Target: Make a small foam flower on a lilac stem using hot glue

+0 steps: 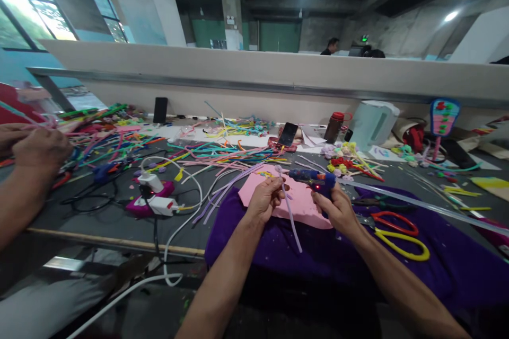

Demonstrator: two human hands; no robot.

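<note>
My left hand [265, 198] pinches a lilac pipe cleaner [292, 221], whose top is curled into a small coil and whose tail hangs down. A blue hot glue gun [325, 180] is gripped in my right hand [338, 206], its nozzle pointing left, close by the coil. A long clear glue stick [405, 198] runs out of its back to the right. Beneath both hands lies a pink foam sheet [254, 190] on a purple cloth [234, 228]. Scissors with red and yellow handles [397, 233] rest on the cloth near my right wrist, beside dark-handled pliers [382, 203].
Left of me, a co-worker's hands [37, 148] hold pink strands. A power strip [153, 204] with white cables and another blue glue gun [105, 172] lie between us. Behind are scattered pipe cleaners [222, 153], a phone [288, 134], a brown bottle [334, 126] and a pale green container [371, 122].
</note>
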